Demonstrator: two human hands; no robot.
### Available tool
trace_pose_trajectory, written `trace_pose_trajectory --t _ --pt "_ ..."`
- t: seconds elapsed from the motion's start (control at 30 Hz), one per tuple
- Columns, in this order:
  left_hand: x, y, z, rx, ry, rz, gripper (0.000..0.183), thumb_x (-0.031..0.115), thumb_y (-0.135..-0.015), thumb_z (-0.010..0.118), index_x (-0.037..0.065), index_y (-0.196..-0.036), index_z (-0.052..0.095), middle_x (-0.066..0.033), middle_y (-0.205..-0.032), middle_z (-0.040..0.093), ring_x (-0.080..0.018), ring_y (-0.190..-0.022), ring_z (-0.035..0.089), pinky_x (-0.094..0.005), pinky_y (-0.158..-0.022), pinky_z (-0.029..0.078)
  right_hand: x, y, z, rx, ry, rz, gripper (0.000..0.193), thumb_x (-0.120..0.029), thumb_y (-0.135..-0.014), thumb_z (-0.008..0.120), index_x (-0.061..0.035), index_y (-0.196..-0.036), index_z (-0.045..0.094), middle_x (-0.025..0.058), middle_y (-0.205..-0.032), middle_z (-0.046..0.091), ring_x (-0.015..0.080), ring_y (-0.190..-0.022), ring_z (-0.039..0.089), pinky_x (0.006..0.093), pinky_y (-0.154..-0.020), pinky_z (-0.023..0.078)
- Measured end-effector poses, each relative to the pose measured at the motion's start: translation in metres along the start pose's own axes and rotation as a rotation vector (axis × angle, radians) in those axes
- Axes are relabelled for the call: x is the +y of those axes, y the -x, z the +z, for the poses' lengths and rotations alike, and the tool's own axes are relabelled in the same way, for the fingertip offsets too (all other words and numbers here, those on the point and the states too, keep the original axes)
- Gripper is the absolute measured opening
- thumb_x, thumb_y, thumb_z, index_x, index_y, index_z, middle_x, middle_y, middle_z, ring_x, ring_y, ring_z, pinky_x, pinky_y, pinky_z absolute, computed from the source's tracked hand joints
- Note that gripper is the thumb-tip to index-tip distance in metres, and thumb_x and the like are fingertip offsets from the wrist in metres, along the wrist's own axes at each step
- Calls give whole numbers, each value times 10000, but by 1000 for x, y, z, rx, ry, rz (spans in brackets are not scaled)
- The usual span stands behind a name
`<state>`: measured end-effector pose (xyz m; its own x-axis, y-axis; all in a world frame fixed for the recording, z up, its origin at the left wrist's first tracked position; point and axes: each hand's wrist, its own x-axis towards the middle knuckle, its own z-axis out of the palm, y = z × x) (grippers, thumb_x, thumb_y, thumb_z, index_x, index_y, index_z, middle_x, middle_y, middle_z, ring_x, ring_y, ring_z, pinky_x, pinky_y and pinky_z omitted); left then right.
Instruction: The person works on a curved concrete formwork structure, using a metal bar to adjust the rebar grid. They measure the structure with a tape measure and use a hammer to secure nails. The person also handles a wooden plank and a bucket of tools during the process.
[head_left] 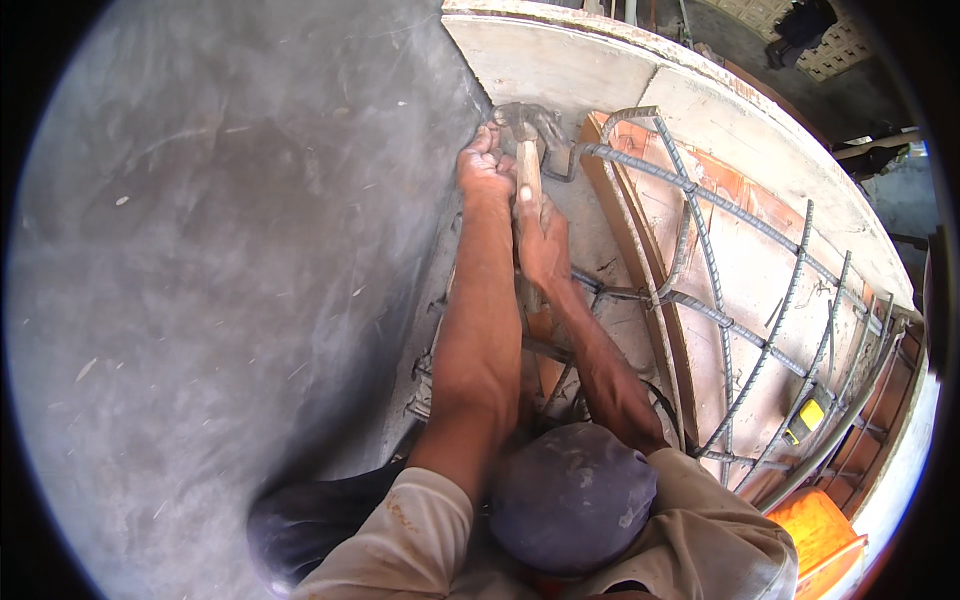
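Observation:
My right hand (543, 245) grips the wooden handle of a claw hammer (528, 170), thumb laid along the handle. The metal hammer head lies up by the foot of the pale curved form wall (560, 65). Just left of the hammer head, my left hand (485, 162) is closed in a pinch beside the grey wall face. Whatever its fingers hold is too small or hidden to make out. A bent steel bar end (562, 172) sticks out just right of the hammer.
Ribbed reinforcing bars (735, 210) cross in a grid on the right, over a brown-edged board (640, 235). A yellow and black tape measure (803, 422) sits among them. An orange plastic container (815, 530) is at lower right. A broad grey surface (220, 280) fills the left.

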<state>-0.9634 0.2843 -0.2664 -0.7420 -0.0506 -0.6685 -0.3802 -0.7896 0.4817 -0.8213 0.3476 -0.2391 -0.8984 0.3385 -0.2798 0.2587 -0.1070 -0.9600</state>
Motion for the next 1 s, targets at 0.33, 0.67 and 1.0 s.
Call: trace_pose_trajectory --t 0.33,0.67,1.0 --pt "-5 -11 -6 32 -22 -15 221 173 -1048 623 83 -1249 639 -58 -1123 698 -141 -674 526 -263 -625 437 -13 6 -7 -5 152 -115 549 -466 -1085 514 61 -1062 664 246 -790 667 331 -743 662 466 -716 505" --pt "-4 -24 -13 -84 119 -55 126 172 -1054 623 97 -1155 633 -9 -927 665 -61 -538 430 -261 -502 315 -11 6 -10 -11 167 -115 503 -432 -1084 534 53 -1042 657 215 -735 644 325 -697 646 477 -699 496" --pt "0 -20 -8 -44 102 -21 68 176 -1062 597 109 -1047 600 -12 -876 618 -66 -471 360 -258 -437 282 -12 10 -9 -55 72 -5 549 -460 -1084 522 70 -1096 664 202 -790 649 251 -766 612 435 -739 502"
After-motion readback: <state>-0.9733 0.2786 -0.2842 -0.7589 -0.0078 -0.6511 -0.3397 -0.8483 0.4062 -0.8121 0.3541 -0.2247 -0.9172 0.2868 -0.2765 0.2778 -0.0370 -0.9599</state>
